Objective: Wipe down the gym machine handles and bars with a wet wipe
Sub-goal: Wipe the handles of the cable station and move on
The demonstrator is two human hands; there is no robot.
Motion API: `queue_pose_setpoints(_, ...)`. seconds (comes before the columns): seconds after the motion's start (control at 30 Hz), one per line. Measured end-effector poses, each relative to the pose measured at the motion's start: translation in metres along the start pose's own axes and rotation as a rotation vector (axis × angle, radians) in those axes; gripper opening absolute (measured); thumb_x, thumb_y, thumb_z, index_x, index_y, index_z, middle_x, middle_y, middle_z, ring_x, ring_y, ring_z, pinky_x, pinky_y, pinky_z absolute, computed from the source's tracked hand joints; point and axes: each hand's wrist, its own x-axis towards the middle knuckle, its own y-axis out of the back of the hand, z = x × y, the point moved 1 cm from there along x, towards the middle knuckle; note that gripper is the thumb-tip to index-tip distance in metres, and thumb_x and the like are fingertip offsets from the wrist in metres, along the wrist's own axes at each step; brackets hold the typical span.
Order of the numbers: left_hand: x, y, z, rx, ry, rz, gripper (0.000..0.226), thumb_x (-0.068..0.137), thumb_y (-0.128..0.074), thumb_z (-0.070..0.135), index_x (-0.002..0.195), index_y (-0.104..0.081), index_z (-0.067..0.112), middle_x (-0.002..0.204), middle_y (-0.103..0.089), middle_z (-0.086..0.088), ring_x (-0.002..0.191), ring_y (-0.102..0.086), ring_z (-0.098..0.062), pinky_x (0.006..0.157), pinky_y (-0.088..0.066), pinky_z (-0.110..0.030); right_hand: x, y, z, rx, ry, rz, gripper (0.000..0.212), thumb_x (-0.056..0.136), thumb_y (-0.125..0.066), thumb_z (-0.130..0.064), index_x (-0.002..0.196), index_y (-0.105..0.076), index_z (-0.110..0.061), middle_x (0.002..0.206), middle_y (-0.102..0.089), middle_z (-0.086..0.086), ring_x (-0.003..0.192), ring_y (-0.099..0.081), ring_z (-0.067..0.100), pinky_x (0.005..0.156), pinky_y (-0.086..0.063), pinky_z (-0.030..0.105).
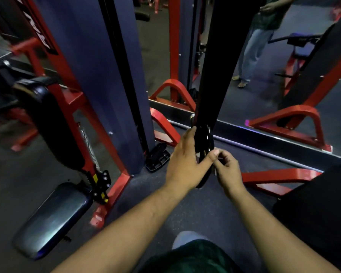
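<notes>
Centre of the frame, a black strap handle (204, 142) hangs from the dark upright post (217, 62). The left hand (185, 166) wraps around it; the right hand (225, 166) pinches something small beside it, apparently metal. No wet wipe shows, so wiping seems not yet begun; next needs a wipe. The clip is too dark to make out. A red-framed padded seat (51, 217) sits lower left.

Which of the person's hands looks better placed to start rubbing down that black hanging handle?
Probably the left hand: it already lies along the black handle, fingers wrapped on it. The right hand only pinches something small beside it; no wipe is clearly visible.
</notes>
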Motion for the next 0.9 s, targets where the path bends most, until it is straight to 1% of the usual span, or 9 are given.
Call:
queue_pose_setpoints(0.17,0.003,0.001,0.004,0.122,-0.048,0.042,0.086,0.096,-0.058,0.058,0.163,-0.02,0.021,0.167,-0.028,0.003,0.151,-0.027,-0.012,0.12,-0.031,-0.03,0.043,0.004,-0.015,-0.087,0.104,-0.047,0.026,0.097,-0.062,-0.004,0.12,-0.071,-0.012,0.113,-0.074,0.004,0.104,-0.071,0.017,0.083,-0.058,0.025)
queue_pose_setpoints(0.3,0.009,-0.003,0.012,0.187,-0.031,0.087,0.086,0.091,-0.052,0.057,0.162,-0.02,0.019,0.163,-0.033,0.004,0.144,-0.037,-0.014,0.113,-0.037,-0.031,0.089,-0.002,-0.029,-0.123,0.231,-0.098,0.033,0.096,-0.061,-0.004,0.101,-0.072,-0.035,0.112,-0.073,0.006,0.104,-0.07,0.019,0.09,-0.058,0.036)
queue_pose_setpoints(0.47,0.013,-0.016,0.022,0.24,0.087,0.176,0.085,0.085,-0.05,0.053,0.161,-0.024,0.023,0.157,-0.041,0.003,0.137,-0.045,-0.018,0.109,-0.041,-0.033,0.158,0.0,-0.015,-0.259,0.402,-0.224,0.024,0.094,-0.057,-0.029,0.11,-0.074,-0.034,0.107,-0.069,-0.011,0.103,-0.067,0.023,0.091,-0.055,0.052)
queue_pose_setpoints(0.53,0.013,-0.022,0.029,0.276,0.137,0.231,0.084,0.084,-0.047,0.054,0.159,-0.031,0.02,0.157,-0.043,0.001,0.14,-0.041,-0.016,0.112,-0.033,-0.025,0.172,0.002,-0.014,-0.295,0.484,-0.298,0.026,0.093,-0.056,-0.026,0.112,-0.075,-0.026,0.106,-0.07,-0.007,0.104,-0.064,0.023,0.093,-0.053,0.049)
queue_pose_setpoints(0.6,0.011,-0.03,0.036,0.354,0.221,0.288,0.084,0.084,-0.043,0.059,0.158,-0.036,0.018,0.159,-0.043,-0.001,0.142,-0.039,-0.016,0.113,-0.029,-0.023,0.179,0.007,-0.017,-0.299,0.545,-0.4,0.026,0.094,-0.059,-0.015,0.115,-0.075,-0.016,0.105,-0.068,-0.003,0.103,-0.062,0.016,0.097,-0.05,0.031)
queue_pose_setpoints(0.67,0.011,-0.036,0.045,0.431,0.322,0.346,0.08,0.087,-0.045,0.06,0.157,-0.039,0.021,0.158,-0.044,0.0,0.141,-0.044,-0.019,0.112,-0.034,-0.028,0.184,0.013,-0.017,-0.309,0.595,-0.461,0.026,0.095,-0.062,-0.004,0.118,-0.073,-0.008,0.101,-0.063,-0.002,0.097,-0.057,0.006,0.093,-0.041,0.011)
queue_pose_setpoints(0.7,0.013,-0.041,0.053,0.487,0.36,0.377,0.077,0.091,-0.049,0.059,0.157,-0.039,0.021,0.158,-0.044,-0.001,0.141,-0.045,-0.021,0.112,-0.036,-0.031,0.188,0.017,-0.017,-0.333,0.62,-0.489,0.027,0.096,-0.062,-0.003,0.12,-0.072,-0.007,0.1,-0.061,-0.002,0.096,-0.055,0.004,0.091,-0.039,0.007)
queue_pose_setpoints(0.77,0.019,-0.049,0.066,0.566,0.425,0.404,0.074,0.096,-0.056,0.057,0.158,-0.037,0.021,0.159,-0.042,-0.002,0.142,-0.043,-0.022,0.113,-0.037,-0.034,0.199,0.021,-0.013,-0.38,0.654,-0.519,0.028,0.097,-0.064,-0.007,0.124,-0.071,-0.008,0.1,-0.061,0.003,0.094,-0.054,0.006,0.088,-0.038,0.009)
queue_pose_setpoints(0.9,0.032,-0.06,0.08,0.573,0.589,0.46,0.077,0.094,-0.049,0.073,0.154,-0.042,0.025,0.151,-0.051,0.003,0.133,-0.053,-0.022,0.101,-0.051,-0.038,0.222,0.018,-0.019,-0.385,0.724,-0.429,0.027,0.097,-0.062,-0.007,0.124,-0.07,-0.004,0.1,-0.057,0.011,0.09,-0.051,0.012,0.083,-0.038,0.017)
